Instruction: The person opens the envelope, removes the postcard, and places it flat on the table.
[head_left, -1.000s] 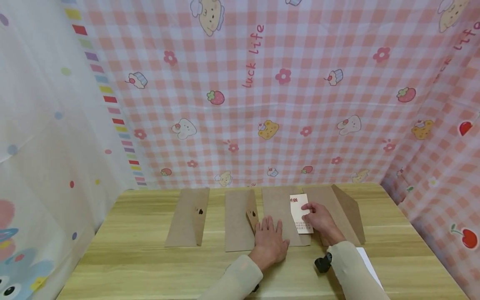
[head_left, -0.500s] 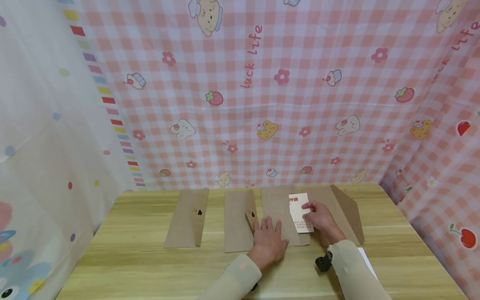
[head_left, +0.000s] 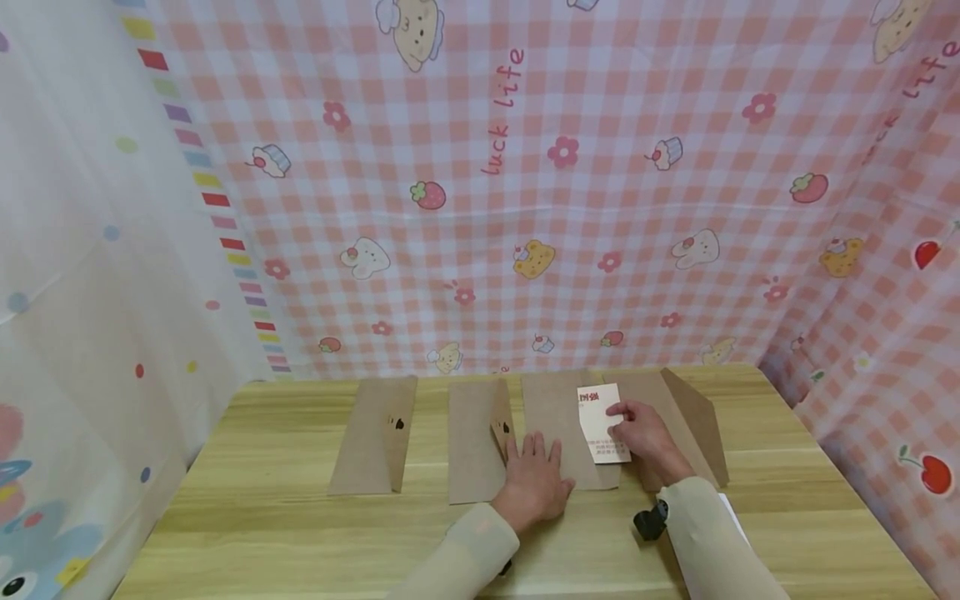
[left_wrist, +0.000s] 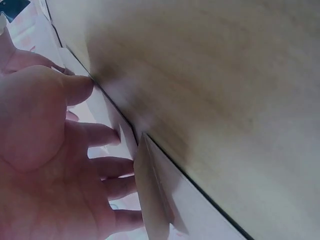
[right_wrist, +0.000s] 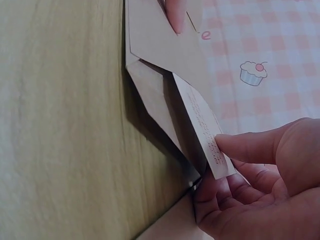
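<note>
In the head view my right hand (head_left: 649,435) pinches a white card (head_left: 596,429) with red print between thumb and fingers. The card's left part is tucked inside the open side of a brown kraft envelope (head_left: 551,425), third from the left. Up close in the right wrist view, the card (right_wrist: 200,125) stands tilted in the envelope's mouth, its flap (right_wrist: 155,107) spread out on the table side. My left hand (head_left: 534,482) lies with fingers spread across that envelope's lower left edge, fingertips reaching the raised flap (head_left: 502,427) of the second envelope (head_left: 472,442).
Leftmost lies another kraft envelope (head_left: 363,437). A fourth envelope (head_left: 637,387), its flap (head_left: 697,425) folded out, lies partly under my right hand. White paper (head_left: 732,517) shows beside my right sleeve. A checked cloth (head_left: 465,208) hangs behind the wooden table (head_left: 300,542).
The card has slid slightly to the right in my right hand, and more of its red print shows outside the envelope. My left hand has shifted very little.
</note>
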